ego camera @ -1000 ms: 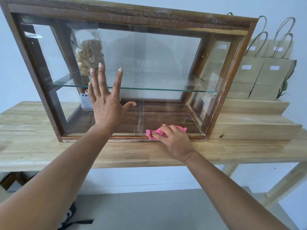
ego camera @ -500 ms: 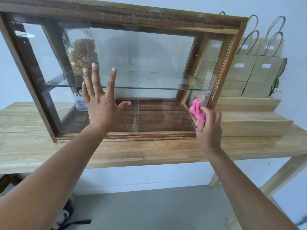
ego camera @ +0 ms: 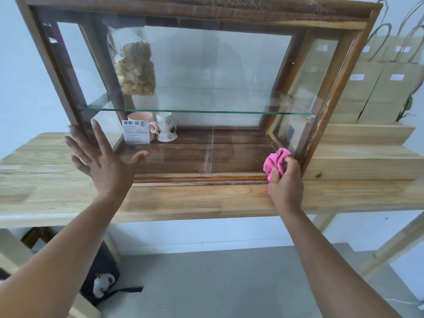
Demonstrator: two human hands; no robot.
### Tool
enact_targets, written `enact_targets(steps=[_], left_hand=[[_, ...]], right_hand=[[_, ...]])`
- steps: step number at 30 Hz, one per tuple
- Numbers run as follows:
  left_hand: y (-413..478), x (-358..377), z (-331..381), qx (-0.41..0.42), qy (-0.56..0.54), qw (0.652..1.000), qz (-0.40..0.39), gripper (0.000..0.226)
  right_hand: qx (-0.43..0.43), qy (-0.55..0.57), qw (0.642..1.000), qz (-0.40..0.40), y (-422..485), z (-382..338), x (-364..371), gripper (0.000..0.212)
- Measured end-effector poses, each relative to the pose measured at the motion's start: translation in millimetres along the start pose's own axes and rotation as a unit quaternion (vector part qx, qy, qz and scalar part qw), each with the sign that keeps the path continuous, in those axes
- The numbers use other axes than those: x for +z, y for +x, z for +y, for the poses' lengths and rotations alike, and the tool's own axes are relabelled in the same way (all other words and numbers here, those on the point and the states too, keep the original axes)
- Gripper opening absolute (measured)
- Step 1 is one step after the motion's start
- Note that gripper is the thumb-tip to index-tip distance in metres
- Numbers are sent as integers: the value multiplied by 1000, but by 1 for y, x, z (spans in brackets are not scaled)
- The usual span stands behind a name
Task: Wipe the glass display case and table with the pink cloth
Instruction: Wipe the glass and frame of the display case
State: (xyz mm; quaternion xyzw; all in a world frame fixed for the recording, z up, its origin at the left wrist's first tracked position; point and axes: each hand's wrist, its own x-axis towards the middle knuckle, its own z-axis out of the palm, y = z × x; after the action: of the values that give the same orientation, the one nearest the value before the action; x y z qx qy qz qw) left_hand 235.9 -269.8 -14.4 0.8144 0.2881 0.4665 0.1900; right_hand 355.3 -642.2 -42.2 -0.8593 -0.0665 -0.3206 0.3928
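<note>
A wood-framed glass display case (ego camera: 339, 72) stands on a light wooden table (ego camera: 183, 203). My right hand (ego camera: 285, 184) grips a bunched pink cloth (ego camera: 276, 162) and presses it against the front glass at the case's lower right corner, beside the frame. My left hand (ego camera: 103, 161) is spread flat with fingers apart at the case's lower left corner, over the glass and frame.
Inside the case a snack bag (ego camera: 135, 67) stands on the glass shelf (ego camera: 206, 109), with a pink mug (ego camera: 142, 127) and a white cup (ego camera: 166, 129) below. Brown paper bags (ego camera: 376, 88) stand on wooden steps at right. A dark bag (ego camera: 103, 278) lies on the floor.
My left hand slid down and left from the middle of the glass to the lower left corner. My right hand moved the cloth from the bottom rail to the lower right corner.
</note>
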Motion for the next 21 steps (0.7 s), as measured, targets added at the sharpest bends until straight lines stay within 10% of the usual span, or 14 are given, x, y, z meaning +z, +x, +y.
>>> enact_targets(steps=[17, 21], left_hand=[[-1, -9, -30, 10, -59, 995, -82, 117], [-1, -11, -49, 28, -61, 992, -108, 115]], right_hand=[[-217, 15, 969, -118, -70, -150, 85, 22], [-298, -2, 954, 16, -57, -163, 82, 20]])
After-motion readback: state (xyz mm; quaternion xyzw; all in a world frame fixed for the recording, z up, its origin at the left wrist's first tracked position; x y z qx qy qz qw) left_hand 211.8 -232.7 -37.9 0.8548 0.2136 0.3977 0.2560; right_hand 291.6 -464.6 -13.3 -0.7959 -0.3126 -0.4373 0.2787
